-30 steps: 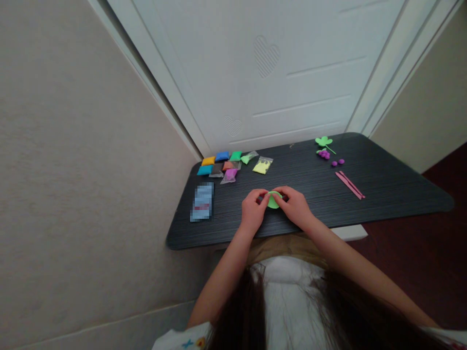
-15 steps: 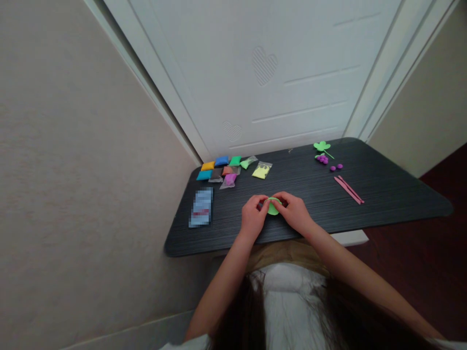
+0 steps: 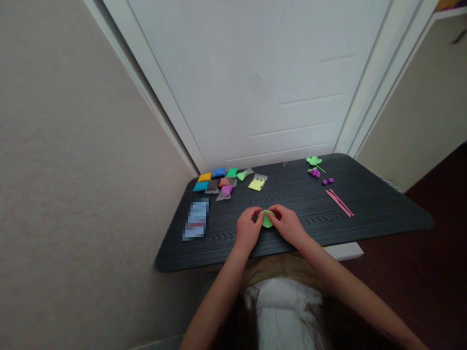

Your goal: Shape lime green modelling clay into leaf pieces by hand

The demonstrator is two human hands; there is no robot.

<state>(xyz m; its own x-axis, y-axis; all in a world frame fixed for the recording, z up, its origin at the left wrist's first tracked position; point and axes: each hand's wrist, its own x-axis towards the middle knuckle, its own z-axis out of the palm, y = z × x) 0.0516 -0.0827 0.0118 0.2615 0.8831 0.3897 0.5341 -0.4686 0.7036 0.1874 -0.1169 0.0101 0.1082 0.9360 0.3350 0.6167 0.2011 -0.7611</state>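
Both my hands meet over the near middle of a dark striped table (image 3: 372,209). My left hand (image 3: 247,230) and my right hand (image 3: 289,226) pinch a flat green piece of clay (image 3: 267,219) between their fingertips, with the fingers curled around its edges. Most of the clay is covered by my fingers; only a small green patch shows.
Several small bags of coloured clay (image 3: 222,181) lie at the table's back left, a yellow bag (image 3: 257,183) beside them. A blurred packet (image 3: 196,220) lies at the left. A green clay leaf shape (image 3: 314,161), purple clay balls (image 3: 315,172) and pink sticks (image 3: 339,202) lie at the right. A white door stands behind.
My head has tilted, so the table sits lower in view. My fingers have closed further over the green clay, and less of it shows.
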